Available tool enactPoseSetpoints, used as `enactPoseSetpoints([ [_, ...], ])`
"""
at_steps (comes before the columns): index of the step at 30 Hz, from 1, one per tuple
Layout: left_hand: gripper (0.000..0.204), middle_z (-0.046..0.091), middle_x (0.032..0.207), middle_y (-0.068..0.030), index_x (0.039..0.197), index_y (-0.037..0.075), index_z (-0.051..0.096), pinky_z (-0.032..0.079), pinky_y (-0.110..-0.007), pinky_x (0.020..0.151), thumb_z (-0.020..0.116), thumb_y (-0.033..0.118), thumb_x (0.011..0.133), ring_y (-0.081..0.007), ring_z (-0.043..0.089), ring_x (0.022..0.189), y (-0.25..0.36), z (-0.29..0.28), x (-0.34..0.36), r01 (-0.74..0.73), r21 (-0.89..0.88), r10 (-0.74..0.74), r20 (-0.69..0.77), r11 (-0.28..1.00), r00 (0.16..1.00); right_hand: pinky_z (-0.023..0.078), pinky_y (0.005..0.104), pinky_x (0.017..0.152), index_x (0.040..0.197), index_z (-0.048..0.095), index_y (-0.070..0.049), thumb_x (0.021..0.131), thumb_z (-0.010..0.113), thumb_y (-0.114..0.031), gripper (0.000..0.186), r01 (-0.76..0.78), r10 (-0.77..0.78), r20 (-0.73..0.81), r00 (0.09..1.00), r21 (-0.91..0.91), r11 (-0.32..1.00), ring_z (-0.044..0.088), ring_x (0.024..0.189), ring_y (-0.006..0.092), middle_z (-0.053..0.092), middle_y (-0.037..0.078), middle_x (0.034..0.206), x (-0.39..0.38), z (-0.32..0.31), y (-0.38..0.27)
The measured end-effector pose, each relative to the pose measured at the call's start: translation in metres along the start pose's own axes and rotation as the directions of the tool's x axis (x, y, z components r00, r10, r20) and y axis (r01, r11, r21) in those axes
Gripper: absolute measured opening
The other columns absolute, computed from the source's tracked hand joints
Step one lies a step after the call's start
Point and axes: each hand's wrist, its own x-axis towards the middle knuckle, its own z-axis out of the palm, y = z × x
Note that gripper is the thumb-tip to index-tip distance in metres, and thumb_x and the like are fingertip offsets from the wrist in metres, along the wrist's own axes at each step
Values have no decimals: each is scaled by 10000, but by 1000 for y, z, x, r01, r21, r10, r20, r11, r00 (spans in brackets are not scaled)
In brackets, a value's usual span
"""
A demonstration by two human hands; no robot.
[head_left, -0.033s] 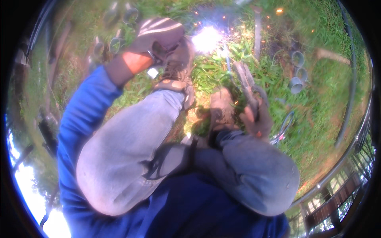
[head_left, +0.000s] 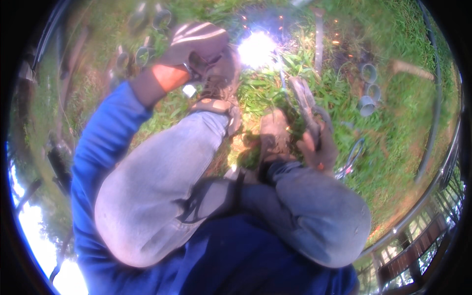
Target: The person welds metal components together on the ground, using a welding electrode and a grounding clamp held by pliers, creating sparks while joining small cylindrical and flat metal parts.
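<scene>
I am squatting over grass, both knees in pale jeans below me. My right hand [head_left: 318,145] grips a welding electrode holder [head_left: 302,98], whose thin rod [head_left: 281,73] runs up to a bright white arc [head_left: 255,49] throwing orange sparks. My left hand [head_left: 196,44], in a brown and grey work glove with a blue sleeve behind it, is raised just left of the arc, above my left shoe [head_left: 219,91]. Whether the glove holds anything is unclear. My right shoe [head_left: 273,132] stands beside my right hand.
Short grey pipe pieces [head_left: 368,93] lie on the grass at the right, and metal rings [head_left: 142,55] at the upper left. A cable [head_left: 353,156] loops by my right knee. A vertical metal bar [head_left: 318,39] stands near the arc. Curved tubing [head_left: 432,147] and a railing [head_left: 418,250] border the right.
</scene>
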Motion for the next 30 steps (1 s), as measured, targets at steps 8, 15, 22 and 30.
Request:
enactPoseSetpoints([
  [8,263,772,1067,-160,1220,111,829,583,-532,860,849,217,979,-396,767,991,1,-1,0,16,6,-16,17,1000,1000,680,407,947,1639,732,-80,882,1051,-86,822,-267,263,-69,962,-69,961,864,1073,280,867,173,1220,0,0,-12],
  [15,295,774,1071,-163,1234,114,831,585,-534,863,864,238,969,-397,769,996,3,0,2,45,13,-46,49,999,998,681,411,929,1600,738,-85,882,1046,-88,782,-196,194,-59,979,-29,980,866,1048,311,857,174,1194,-2,-1,-4],
  [22,326,776,1074,-166,1248,116,833,586,-535,866,878,260,958,-398,771,1000,9,-4,9,88,32,-91,105,996,990,684,411,935,1587,748,-77,881,1051,-102,769,-273,272,-62,960,-6,962,870,1048,305,861,183,1196,0,0,1],
  [30,329,800,1106,-157,1290,114,836,614,-517,878,860,249,990,-383,786,1022,-11,8,10,167,32,-170,121,985,978,584,338,870,1680,640,-49,1022,907,-90,712,-226,228,-52,972,46,973,741,991,198,747,96,1144,0,4,3],
])
